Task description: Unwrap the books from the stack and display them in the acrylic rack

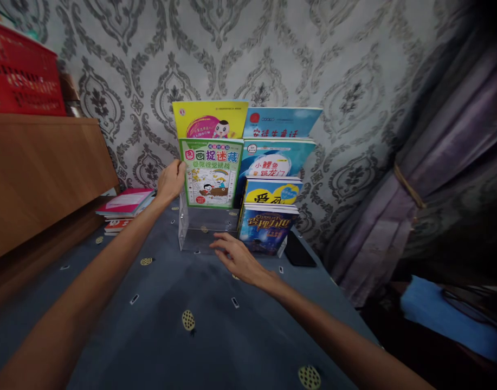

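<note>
My left hand is closed at the left edge of a green picture book, its fingers curled against the cover. The book stands upright in a clear plastic book rack, in front of a yellow book. My right hand hovers low before the rack's front tier, fingers apart and holding nothing. On the rack's right side stand a light blue book, a teal book, a yellow-and-blue book and dark blue books, one tier before another.
A small stack of books lies left of the rack, beside a wooden cabinet bearing a red basket. A flat black object lies right of the rack. The blue cloth-covered table ends near a purple curtain.
</note>
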Tool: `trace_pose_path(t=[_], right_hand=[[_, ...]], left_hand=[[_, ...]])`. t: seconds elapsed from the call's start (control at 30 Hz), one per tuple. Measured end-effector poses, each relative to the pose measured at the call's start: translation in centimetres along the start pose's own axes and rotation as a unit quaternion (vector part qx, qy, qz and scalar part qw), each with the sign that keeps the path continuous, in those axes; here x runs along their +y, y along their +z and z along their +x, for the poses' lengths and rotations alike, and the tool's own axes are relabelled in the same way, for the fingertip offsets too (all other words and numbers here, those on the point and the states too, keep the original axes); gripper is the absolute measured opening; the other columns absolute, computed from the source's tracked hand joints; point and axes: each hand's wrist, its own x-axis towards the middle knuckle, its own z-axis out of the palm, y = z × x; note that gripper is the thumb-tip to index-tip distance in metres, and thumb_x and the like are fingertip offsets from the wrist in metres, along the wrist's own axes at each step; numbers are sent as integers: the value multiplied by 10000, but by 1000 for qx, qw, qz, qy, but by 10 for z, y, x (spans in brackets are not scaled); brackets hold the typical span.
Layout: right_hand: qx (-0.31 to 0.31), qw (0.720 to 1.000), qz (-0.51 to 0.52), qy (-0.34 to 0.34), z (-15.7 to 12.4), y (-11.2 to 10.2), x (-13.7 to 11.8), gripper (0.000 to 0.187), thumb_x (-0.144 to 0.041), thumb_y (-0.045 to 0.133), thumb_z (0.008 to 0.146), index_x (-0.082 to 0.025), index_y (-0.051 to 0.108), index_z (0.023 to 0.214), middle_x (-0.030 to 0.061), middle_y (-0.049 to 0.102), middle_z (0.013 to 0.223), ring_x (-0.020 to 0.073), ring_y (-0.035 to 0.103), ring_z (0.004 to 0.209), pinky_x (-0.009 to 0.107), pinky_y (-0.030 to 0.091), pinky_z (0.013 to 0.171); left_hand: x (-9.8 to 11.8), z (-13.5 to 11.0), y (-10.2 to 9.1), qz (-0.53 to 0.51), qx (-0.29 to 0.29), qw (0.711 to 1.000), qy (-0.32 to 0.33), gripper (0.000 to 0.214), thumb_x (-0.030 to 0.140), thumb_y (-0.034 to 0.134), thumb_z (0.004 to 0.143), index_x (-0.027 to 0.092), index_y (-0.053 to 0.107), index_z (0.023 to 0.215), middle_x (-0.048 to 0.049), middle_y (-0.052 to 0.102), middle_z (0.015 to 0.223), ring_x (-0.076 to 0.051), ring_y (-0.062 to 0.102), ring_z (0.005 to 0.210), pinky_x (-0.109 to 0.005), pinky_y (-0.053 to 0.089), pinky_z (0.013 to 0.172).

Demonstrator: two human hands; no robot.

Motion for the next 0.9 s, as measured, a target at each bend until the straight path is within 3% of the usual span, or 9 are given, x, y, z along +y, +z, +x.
trace_pose_path(t=[0.23,0.6,0.73,0.9], right_hand=[[-24,1000,11,16,-1,1,-3,266,-88,525,917,-135,690,1119,189,577,1342,256,625,1177,418,556,905],[-36,999,8,18,-4,7,-10,268,-83,522,915,-159,691,1109,165,606,1315,244,606,1220,400,545,927],[-64,998,24,-11,-9,25,-32,257,-106,555,905,-179,689,1112,137,638,1282,231,612,1213,410,503,1007],[-148,983,105,-16,-22,44,-83,324,-171,546,932,-151,642,1241,154,605,1350,235,559,1288,400,434,1099]], left_hand=[[-1,-11,-2,-45,18,999,16,333,325,308,1015,194,592,901,-78,682,877,-242,639,913,-335,455,820],[-8,-18,-2,-61,31,997,31,344,369,305,1027,206,560,862,-50,623,792,-218,614,843,-324,452,781],[-8,-20,-1,-68,35,997,31,363,408,297,1026,210,563,877,-41,611,778,-210,604,822,-315,451,767],[-10,-24,0,-101,39,993,48,299,368,344,1000,206,541,844,-39,612,788,-196,600,789,-306,455,739]])
